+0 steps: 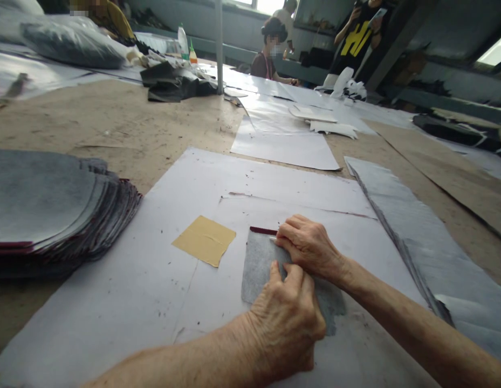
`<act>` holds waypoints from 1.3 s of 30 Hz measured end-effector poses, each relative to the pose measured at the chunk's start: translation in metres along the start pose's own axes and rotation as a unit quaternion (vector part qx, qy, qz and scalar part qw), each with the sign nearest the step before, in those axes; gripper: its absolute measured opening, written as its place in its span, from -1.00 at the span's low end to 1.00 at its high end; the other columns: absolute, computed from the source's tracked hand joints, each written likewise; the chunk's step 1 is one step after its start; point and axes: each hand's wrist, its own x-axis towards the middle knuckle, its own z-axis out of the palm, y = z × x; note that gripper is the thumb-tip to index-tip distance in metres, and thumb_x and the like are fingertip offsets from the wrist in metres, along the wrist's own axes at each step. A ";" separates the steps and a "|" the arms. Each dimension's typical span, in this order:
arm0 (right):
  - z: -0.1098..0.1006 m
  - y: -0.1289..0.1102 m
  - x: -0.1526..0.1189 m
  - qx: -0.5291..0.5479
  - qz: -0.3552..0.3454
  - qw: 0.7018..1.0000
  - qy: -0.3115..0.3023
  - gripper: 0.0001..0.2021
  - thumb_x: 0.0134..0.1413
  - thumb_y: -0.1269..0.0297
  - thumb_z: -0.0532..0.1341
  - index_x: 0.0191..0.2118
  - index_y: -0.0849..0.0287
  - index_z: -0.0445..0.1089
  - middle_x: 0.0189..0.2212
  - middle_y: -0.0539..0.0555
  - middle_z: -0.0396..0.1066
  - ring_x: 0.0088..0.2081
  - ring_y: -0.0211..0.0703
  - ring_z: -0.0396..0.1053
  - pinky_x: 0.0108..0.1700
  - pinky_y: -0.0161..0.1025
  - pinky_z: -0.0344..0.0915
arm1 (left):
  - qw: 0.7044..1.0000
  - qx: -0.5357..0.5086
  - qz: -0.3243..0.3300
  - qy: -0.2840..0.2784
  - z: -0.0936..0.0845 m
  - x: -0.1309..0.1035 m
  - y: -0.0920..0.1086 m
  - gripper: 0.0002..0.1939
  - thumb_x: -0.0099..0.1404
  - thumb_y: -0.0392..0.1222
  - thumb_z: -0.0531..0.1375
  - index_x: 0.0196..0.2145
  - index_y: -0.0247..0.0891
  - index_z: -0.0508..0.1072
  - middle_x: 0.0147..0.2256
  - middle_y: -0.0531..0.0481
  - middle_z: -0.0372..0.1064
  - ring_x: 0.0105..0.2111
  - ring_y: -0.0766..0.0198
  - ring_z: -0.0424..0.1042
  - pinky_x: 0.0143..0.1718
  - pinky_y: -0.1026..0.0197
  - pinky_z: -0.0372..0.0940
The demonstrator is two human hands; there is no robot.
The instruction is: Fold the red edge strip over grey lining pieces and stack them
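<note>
Right hand: the fingers of the right hand [309, 245] are bunched at the top edge of the gray piece, thumb and forefinger brought close together; whether the edge is pinched or only pressed cannot be told.
Left hand: the left hand [290, 310] is laid lower on the same piece, forefinger stretched out and the others curled; what is under the palm cannot be seen.
Gray piece: the gray piece [258, 272] is laid flat, right of the middle of the frame, and is partly covered by both hands.
Dark red strip: a dark red strip [261, 230] is shown along the piece's top edge, its right end hidden by the right hand.
Yellow square: a yellow square [204, 241] is set just left of the piece, apart from it.
White sheet: the work is carried by a white sheet [141, 291], spread on the table [112, 116].
Stacks: gray layers are piled in a left stack [40, 199] and a right stack [432, 231].
Risk: the strip could be left crooked or creased if the piece were allowed to slip under a lightly set left hand.
</note>
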 end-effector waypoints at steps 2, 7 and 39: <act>0.003 -0.002 0.010 -0.009 -0.013 1.000 -0.013 -0.82 0.04 0.46 0.14 -0.55 0.20 0.22 -0.57 0.00 0.23 -0.45 -0.25 0.16 -0.41 -0.32 0.09 | 1.000 -0.004 0.004 -0.010 -0.001 0.000 0.000 -0.74 0.15 -0.19 0.05 -0.32 -0.40 0.46 -0.32 -0.28 0.30 -0.26 -0.01 0.25 -0.25 -0.17 0.28; 0.012 -0.010 0.032 -0.018 -0.025 0.999 -0.043 -0.84 -0.02 0.46 0.17 -0.54 0.19 0.21 -0.55 0.00 0.26 -0.45 -0.23 0.17 -0.42 -0.30 0.08 | 1.000 0.000 0.016 -0.004 -0.002 -0.001 -0.002 -0.75 0.12 -0.18 0.08 -0.34 -0.38 0.46 -0.33 -0.28 0.31 -0.25 -0.06 0.25 -0.25 -0.22 0.26; 0.016 -0.012 0.043 0.008 -0.090 0.995 -0.042 -0.90 -0.03 0.47 0.20 -0.49 0.24 0.27 -0.53 0.03 0.31 -0.44 -0.21 0.22 -0.44 -0.31 0.10 | 1.000 0.002 0.014 0.018 -0.002 -0.001 -0.002 -0.76 0.09 -0.14 0.11 -0.41 -0.39 0.43 -0.39 -0.26 0.28 -0.32 -0.01 0.24 -0.36 -0.14 0.30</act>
